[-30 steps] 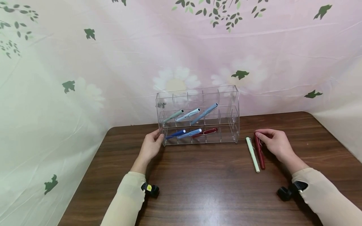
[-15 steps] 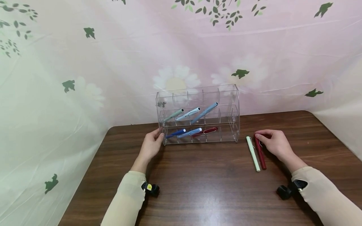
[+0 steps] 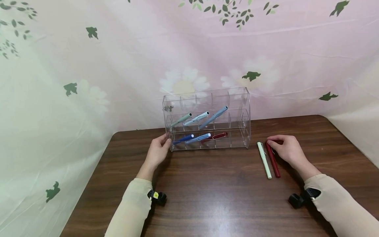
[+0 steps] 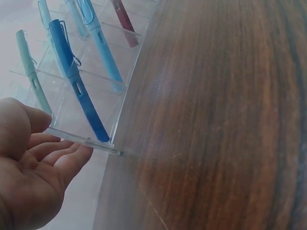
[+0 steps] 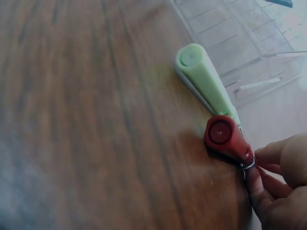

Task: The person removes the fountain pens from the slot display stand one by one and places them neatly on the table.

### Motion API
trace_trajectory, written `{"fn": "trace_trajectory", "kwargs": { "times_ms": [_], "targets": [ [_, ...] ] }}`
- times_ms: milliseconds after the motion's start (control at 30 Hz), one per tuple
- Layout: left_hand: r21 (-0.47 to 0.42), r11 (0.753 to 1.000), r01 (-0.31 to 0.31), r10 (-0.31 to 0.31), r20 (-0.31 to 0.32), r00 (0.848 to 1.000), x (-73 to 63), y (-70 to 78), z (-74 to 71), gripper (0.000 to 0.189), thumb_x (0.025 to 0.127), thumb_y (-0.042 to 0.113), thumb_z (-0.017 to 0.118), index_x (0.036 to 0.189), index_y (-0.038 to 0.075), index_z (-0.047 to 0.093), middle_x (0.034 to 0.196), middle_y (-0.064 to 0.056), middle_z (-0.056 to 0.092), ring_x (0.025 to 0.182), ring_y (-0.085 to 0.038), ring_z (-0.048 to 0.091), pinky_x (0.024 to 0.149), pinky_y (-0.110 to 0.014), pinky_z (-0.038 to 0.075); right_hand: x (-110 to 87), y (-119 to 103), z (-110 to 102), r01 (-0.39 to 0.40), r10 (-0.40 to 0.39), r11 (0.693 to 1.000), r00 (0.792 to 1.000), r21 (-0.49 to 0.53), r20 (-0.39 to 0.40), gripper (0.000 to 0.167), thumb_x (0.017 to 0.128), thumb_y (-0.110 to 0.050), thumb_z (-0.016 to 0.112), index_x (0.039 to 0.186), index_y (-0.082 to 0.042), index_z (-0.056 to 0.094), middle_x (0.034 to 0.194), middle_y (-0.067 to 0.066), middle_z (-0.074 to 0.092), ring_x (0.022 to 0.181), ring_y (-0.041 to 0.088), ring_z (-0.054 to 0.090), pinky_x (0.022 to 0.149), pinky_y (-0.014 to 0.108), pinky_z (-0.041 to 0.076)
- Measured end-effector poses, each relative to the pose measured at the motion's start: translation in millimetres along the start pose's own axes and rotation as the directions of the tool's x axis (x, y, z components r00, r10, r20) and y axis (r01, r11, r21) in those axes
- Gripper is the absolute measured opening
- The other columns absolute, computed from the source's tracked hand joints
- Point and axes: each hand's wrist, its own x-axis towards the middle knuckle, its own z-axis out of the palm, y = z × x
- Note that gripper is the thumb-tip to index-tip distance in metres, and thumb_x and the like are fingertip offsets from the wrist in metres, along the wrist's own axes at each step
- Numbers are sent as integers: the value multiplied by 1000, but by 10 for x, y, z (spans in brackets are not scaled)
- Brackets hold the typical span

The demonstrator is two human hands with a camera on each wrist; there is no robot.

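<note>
A clear acrylic pen rack [image 3: 238,143] stands on the table, pens leaning in its compartments. My left hand [image 3: 158,150] grips its left side wall, thumb on one face and fingers behind in the left wrist view. Near that hand are a dark blue pen [image 4: 79,91] and a pale green pen [image 4: 34,76]. To the right of the rack, my right hand [image 3: 288,148] pinches the far, clip end of a red pen [image 3: 273,160] lying on the table. Beside it lies a light green pen [image 3: 264,161], close and roughly parallel.
The rack's middle row also holds a pale blue pen [image 3: 196,118] and a grey-blue pen [image 3: 214,117]. Its lower row has a light blue pen [image 3: 199,138] and a dark red pen [image 3: 219,136]. A floral cloth [image 3: 133,65] hangs behind the brown table [image 3: 201,187].
The red pen's near end has swung slightly right, away from the light green pen, with my right hand still at its far end. My left hand stays on the rack.
</note>
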Motion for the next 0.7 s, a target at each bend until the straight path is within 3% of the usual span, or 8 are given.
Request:
{"fn": "trace_trajectory", "kwargs": {
  "times_ms": [133, 267, 367, 467, 700],
  "targets": [
    [1, 1000, 9, -9, 8, 1000, 6, 21, -7, 49, 113, 15, 54, 158, -3, 49, 155, -26, 60, 141, -39, 62, 116, -54, 54, -17, -21, -25, -17, 17, 1000, 1000, 6, -9, 32, 109, -22, 65, 123, 4, 77, 121, 33, 74, 112, 47, 67, 85, 46, 55],
    [9, 1000, 17, -17, 9, 1000, -1, 10, -7, 49, 114, 16, 54, 159, -2, 49, 154, -26, 60, 141, -38, 62, 115, -54, 55, -42, -52, -56, -5, 5, 1000, 1000, 12, -25, 31, 108, -24, 67, 121, 2, 79, 110, 25, 79, 93, 18, 67, 73, 22, 47],
    [16, 1000, 17, -18, 9, 1000, -12, 4, -8, 49, 113, 15, 54, 159, -2, 49, 154, -26, 60, 141, -39, 62, 116, -54, 54, -66, -80, -86, 15, -14, 999, 999, 47, -32, 31, 108, -23, 67, 122, 2, 78, 107, 24, 80, 81, 2, 63, 66, 16, 48],
    [15, 1000, 11, -11, 7, 1000, -16, -2, -3, 49, 113, 14, 54, 158, -3, 50, 155, -26, 59, 142, -40, 61, 117, -55, 53, -90, -134, -123, 32, -28, 995, 998, 94, -48, 31, 108, -22, 67, 123, 3, 77, 110, 26, 79, 74, -3, 64, 63, 16, 52],
    [3, 1000, -5, 5, -13, 1000, -23, 5, 12, 48, 112, 13, 54, 157, -6, 50, 156, -27, 57, 143, -41, 59, 118, -55, 51, -131, -313, -211, 116, -107, 991, 986, 72, -126, 28, 107, -24, 70, 122, -4, 80, 117, 25, 80, 86, -22, 52, 74, 10, 45]
  ]
}}
